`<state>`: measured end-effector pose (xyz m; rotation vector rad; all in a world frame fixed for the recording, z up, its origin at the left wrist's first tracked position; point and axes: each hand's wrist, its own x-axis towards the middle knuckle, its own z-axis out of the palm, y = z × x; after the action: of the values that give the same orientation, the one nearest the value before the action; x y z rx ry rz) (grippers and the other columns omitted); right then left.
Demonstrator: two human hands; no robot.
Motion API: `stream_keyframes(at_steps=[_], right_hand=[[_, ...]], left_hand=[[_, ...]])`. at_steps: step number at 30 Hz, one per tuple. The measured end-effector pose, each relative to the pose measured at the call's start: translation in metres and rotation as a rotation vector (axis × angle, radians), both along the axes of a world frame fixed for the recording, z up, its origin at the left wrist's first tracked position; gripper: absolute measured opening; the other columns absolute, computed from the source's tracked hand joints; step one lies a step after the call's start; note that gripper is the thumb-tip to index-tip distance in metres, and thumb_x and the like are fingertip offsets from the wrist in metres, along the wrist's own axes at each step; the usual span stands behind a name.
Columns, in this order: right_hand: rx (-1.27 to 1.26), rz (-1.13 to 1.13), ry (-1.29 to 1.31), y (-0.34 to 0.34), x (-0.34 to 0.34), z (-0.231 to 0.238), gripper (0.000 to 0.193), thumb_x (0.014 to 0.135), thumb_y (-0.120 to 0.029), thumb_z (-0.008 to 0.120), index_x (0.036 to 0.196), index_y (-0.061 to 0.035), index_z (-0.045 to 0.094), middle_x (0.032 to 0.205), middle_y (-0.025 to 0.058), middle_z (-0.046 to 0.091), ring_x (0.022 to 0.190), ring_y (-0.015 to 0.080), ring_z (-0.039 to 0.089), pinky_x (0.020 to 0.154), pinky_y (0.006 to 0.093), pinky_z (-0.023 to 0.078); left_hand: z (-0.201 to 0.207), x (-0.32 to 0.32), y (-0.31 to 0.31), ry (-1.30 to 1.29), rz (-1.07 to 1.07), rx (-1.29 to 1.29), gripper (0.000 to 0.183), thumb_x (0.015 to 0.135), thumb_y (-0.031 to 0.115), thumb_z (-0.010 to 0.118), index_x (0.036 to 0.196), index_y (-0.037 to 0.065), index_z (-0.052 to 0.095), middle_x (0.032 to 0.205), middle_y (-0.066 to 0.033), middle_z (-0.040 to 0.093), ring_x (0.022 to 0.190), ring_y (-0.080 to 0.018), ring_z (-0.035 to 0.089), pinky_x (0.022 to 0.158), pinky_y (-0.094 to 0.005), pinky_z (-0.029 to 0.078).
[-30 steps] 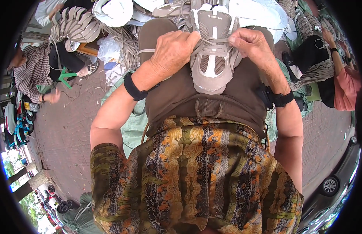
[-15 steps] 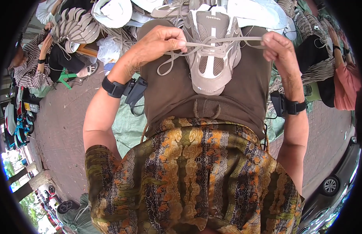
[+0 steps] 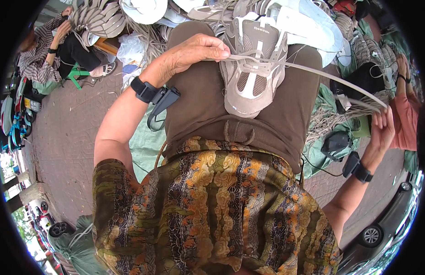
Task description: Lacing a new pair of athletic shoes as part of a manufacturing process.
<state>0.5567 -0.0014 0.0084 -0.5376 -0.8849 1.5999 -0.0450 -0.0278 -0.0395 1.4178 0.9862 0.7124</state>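
The grey-beige shoe (image 3: pixel 254 75) is lying just to the right of the left-hand grip, on the brown trousers (image 3: pixel 194 87) between the thighs; its toe is pointing back at the wearer, presumably because that is putting the laced front squarely under both hands. The lace (image 3: pixel 345 80) is crossing the shoe and running out in a long, shallow bow to the right-hand grip, well apart from it. The left hand (image 3: pixel 196 52) is pinching the lace between thumb and fingers right beside the shoe, which is probably serving as an anchor, while the right hand (image 3: pixel 382 128) is pinching the far stretch at its fingertips, probably to be keeping that length clear. The left forearm is slanting inward with the elbow bent and the back of the hand facing up; the right arm is standing wide of the body, its fingers pointing upward. Beyond the left grip, grey shoe pieces (image 3: pixel 100 20) are hanging together in a cluster.
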Motion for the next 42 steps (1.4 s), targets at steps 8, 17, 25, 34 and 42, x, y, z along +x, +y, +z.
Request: stream_keyframes(at_steps=[8,17,25,34,42], right_hand=[[0.004,-0.056,0.099,-0.002,0.069,0.062,0.016,0.103,-0.006,0.047,0.109,0.0085,0.051,0.072,-0.0021,0.040,0.054,0.0055,0.030,0.058,0.0237,0.029],[-0.046,-0.525,-0.282,0.036,0.097,0.102,0.020,0.094,0.001,0.055,0.111,0.0107,0.055,0.073,0.0016,0.053,0.054,0.0055,0.036,0.049,0.0218,0.026],[0.286,-0.474,-1.234,0.074,0.135,-0.001,0.016,0.094,-0.018,0.059,0.086,-0.0067,0.068,0.065,-0.0035,0.055,0.049,0.0051,0.044,0.044,0.0215,0.028],[0.285,-0.224,-1.313,0.047,-0.102,-0.062,0.017,0.096,-0.011,0.062,0.110,-0.0047,0.069,0.077,-0.0063,0.054,0.065,0.0013,0.044,0.054,0.0184,0.035],[1.134,-0.238,-1.658,-0.041,-0.289,-0.042,0.032,0.088,-0.011,0.065,0.119,-0.0074,0.056,0.111,0.0142,0.063,0.079,0.0360,0.066,0.062,0.0415,0.055]], left_hand=[[0.011,0.016,0.003,0.151,-0.022,0.077,0.021,0.092,0.025,0.069,0.087,0.005,0.068,0.082,0.0041,0.062,0.084,-0.0067,0.053,0.083,-0.0249,0.043],[-0.005,0.029,0.011,0.255,-0.021,0.272,0.014,0.089,0.018,0.070,0.088,0.005,0.064,0.076,0.0031,0.058,0.078,-0.0071,0.053,0.076,-0.0274,0.045],[-0.020,0.031,0.018,0.291,0.090,0.380,0.009,0.086,0.006,0.066,0.094,0.005,0.063,0.075,-0.0002,0.061,0.071,-0.0096,0.057,0.069,-0.0292,0.048],[-0.007,0.003,0.013,0.386,0.071,0.359,0.009,0.085,0.001,0.056,0.089,0.002,0.063,0.072,-0.0055,0.068,0.074,-0.0122,0.068,0.070,-0.0290,0.052],[-0.005,-0.021,0.013,0.807,0.127,0.998,0.021,0.094,0.022,0.053,0.096,0.003,0.062,0.073,-0.0066,0.060,0.070,-0.0175,0.057,0.068,-0.0357,0.048]])
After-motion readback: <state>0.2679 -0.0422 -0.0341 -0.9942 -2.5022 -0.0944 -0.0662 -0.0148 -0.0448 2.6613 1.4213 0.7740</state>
